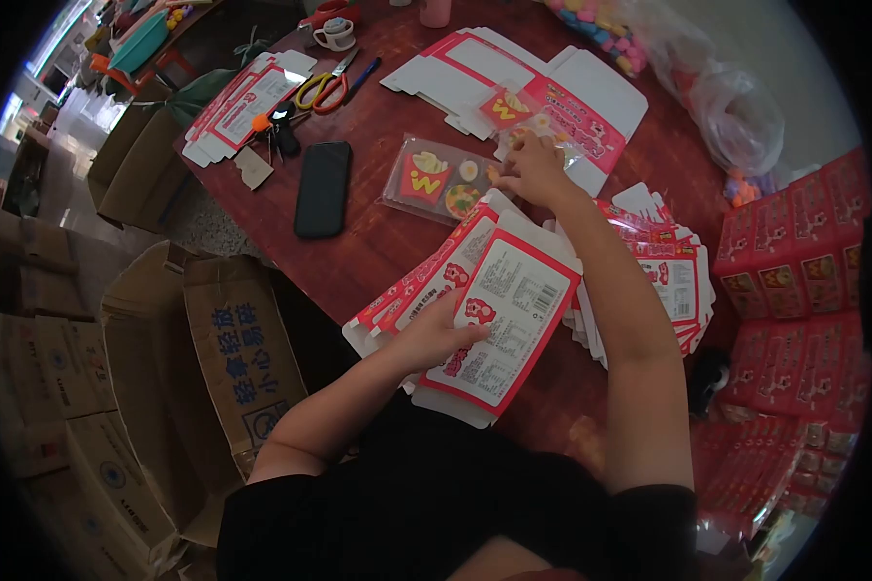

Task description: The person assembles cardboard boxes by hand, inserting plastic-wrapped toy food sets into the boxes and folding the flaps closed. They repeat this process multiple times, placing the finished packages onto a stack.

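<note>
My left hand [440, 334] is wrapped round a pink-and-white printed carton [513, 310], its thumb lying on the printed face. Beneath and left of that carton are more pink cartons [420, 296]. Farther forward, my right hand [533, 167] has its fingers bent down at a clear plastic packet [543, 131] with small food-shaped pieces; whether it grips the packet is hard to tell. Just left of it lies another clear packet [436, 178] with a yellow "W" on red. An unfolded carton sheet [591, 92] is spread behind my right hand.
A black phone [322, 190], scissors [326, 89], a blue pen [365, 75] and keys [283, 126] lie on the red table [262, 218]. Flat cartons [673, 281] are stacked under my right forearm. Open cardboard boxes [242, 339] stand left, stacked pink packages [794, 242] right.
</note>
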Motion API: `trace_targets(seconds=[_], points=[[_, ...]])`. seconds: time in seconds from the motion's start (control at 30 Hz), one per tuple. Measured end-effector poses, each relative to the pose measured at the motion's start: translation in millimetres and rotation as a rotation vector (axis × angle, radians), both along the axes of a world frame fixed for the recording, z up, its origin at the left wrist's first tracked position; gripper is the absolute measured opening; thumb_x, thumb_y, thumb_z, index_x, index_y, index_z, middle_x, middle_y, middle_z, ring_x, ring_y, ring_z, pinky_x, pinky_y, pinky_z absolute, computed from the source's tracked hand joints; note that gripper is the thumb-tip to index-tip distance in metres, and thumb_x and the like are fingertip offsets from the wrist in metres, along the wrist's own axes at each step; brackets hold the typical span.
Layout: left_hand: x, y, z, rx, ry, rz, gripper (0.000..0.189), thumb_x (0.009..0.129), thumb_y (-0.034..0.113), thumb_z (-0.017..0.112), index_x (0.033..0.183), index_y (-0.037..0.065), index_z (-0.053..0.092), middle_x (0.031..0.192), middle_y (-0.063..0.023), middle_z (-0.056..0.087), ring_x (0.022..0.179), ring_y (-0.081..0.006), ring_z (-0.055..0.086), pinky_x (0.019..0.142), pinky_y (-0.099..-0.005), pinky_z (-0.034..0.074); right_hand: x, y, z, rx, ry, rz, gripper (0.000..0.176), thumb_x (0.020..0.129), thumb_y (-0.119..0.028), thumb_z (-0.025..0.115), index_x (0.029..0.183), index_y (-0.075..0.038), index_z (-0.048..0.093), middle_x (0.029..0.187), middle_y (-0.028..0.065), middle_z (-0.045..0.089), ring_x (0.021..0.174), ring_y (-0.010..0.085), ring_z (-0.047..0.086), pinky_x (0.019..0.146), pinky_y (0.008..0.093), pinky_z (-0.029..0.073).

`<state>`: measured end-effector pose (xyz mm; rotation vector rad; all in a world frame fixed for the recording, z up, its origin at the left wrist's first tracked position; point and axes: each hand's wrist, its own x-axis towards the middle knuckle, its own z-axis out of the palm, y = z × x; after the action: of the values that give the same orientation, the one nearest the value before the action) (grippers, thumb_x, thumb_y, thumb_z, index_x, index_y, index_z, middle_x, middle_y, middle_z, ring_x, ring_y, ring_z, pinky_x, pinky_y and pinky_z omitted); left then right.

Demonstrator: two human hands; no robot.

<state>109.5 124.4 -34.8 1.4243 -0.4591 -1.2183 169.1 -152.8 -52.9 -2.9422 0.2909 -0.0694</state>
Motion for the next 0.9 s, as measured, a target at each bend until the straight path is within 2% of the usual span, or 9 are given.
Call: trace_targets(seconds=[0.07, 0.17, 0.2, 0.33, 0.53, 0.57, 0.67, 0.8, 0.9], points=[[-0.5, 0.3, 2.1, 0.016, 0.016, 0.005, 0.042, 0.082, 0.007, 0.062, 0.119, -0.003, 0.043, 0.107, -0.0130, 0.060, 0.098, -0.0192, 0.059, 0.082, -0.0319, 0.048, 2.5, -8.6, -7.1, 0.018, -0.166, -0.001, 0.028, 0.075, -0.032, 0.070, 0.091, -0.010, 0.065, 0.105, 0.0086, 0.054, 0.102, 0.0245, 0.050, 0.089, 0.0427, 0.038], [2.3, -1.7, 3.9, 0.007, 0.062, -0.008, 0.040, 0.083, 0.007, 0.061, 0.118, -0.002, 0.044, 0.105, -0.0125, 0.060, 0.095, -0.0183, 0.060, 0.081, -0.0316, 0.049, 2.4, -18.8, 16.7, 0.875, -0.287, -0.052, 0.018, 0.080, -0.020, 0.066, 0.091, -0.006, 0.060, 0.090, 0.0063, 0.059, 0.083, 0.0171, 0.056, 0.077, 0.0298, 0.044], [2.9, -1.7, 4.1, 0.002, 0.082, -0.017, 0.039, 0.083, 0.007, 0.061, 0.118, -0.002, 0.044, 0.105, -0.0124, 0.061, 0.094, -0.0180, 0.060, 0.080, -0.0315, 0.049, -2.1, -13.3, 30.7, 0.785, -0.464, -0.048, 0.012, 0.085, -0.011, 0.060, 0.092, -0.003, 0.056, 0.079, 0.0028, 0.060, 0.069, 0.0102, 0.055, 0.066, 0.0208, 0.044], [6.3, -2.7, -0.4, -0.048, 0.136, -0.021, 0.044, 0.083, 0.007, 0.062, 0.122, -0.003, 0.042, 0.107, -0.0140, 0.059, 0.096, -0.0192, 0.060, 0.081, -0.0323, 0.051, -25.0, -26.4, 68.8, 1.058, -0.572, -0.062, 0.016, 0.088, -0.016, 0.058, 0.095, -0.002, 0.055, 0.083, 0.0014, 0.058, 0.075, 0.0068, 0.051, 0.067, 0.0197, 0.042], [6.5, -4.8, -5.5, -0.122, 0.149, 0.044, 0.039, 0.084, 0.008, 0.060, 0.118, -0.003, 0.046, 0.103, -0.0105, 0.061, 0.091, -0.0162, 0.061, 0.079, -0.0318, 0.050, -94.7, 14.7, 107.8, 0.957, -0.416, -0.087, 0.023, 0.087, -0.023, 0.060, 0.100, -0.004, 0.056, 0.083, -0.0002, 0.057, 0.074, 0.0071, 0.050, 0.069, 0.0212, 0.043], [6.5, -4.7, -3.9, -0.136, 0.156, 0.036, 0.039, 0.084, 0.008, 0.060, 0.118, -0.004, 0.045, 0.104, -0.0109, 0.061, 0.092, -0.0162, 0.060, 0.079, -0.0316, 0.050, -107.7, 25.4, 114.7, 0.809, -0.238, -0.209, 0.040, 0.080, -0.031, 0.067, 0.110, -0.006, 0.055, 0.101, 0.0063, 0.058, 0.094, 0.0163, 0.054, 0.081, 0.0313, 0.044], [-0.7, -7.5, 4.2, -0.089, -0.155, 0.060, 0.039, 0.082, 0.011, 0.062, 0.115, -0.004, 0.048, 0.101, -0.0149, 0.062, 0.093, -0.0214, 0.061, 0.080, -0.0341, 0.048, -145.3, 76.4, 120.8, -0.230, -0.442, 0.065, 0.071, 0.068, -0.039, 0.074, 0.126, -0.009, 0.046, 0.131, 0.0138, 0.043, 0.124, 0.0302, 0.039, 0.095, 0.0488, 0.036], [-25.1, -20.9, 30.5, -0.085, -0.567, -0.005, 0.038, 0.078, 0.014, 0.064, 0.108, -0.005, 0.051, 0.098, -0.0230, 0.061, 0.093, -0.0348, 0.060, 0.080, -0.0390, 0.046, -185.9, 121.4, 107.3, -0.011, -0.177, 0.134, 0.102, 0.054, -0.043, 0.078, 0.138, -0.013, 0.029, 0.147, 0.0138, 0.019, 0.135, 0.0383, 0.015, 0.101, 0.0620, 0.022], [-36.4, -25.9, 44.9, -0.002, -0.698, -0.142, 0.032, 0.078, 0.012, 0.062, 0.105, -0.003, 0.054, 0.093, -0.0215, 0.061, 0.088, -0.0361, 0.060, 0.076, -0.0402, 0.047, -206.3, 119.8, 95.7, 0.067, -0.282, 0.055, 0.111, 0.049, -0.044, 0.079, 0.140, -0.013, 0.025, 0.147, 0.0141, 0.019, 0.134, 0.0403, 0.017, 0.101, 0.0618, 0.023]])
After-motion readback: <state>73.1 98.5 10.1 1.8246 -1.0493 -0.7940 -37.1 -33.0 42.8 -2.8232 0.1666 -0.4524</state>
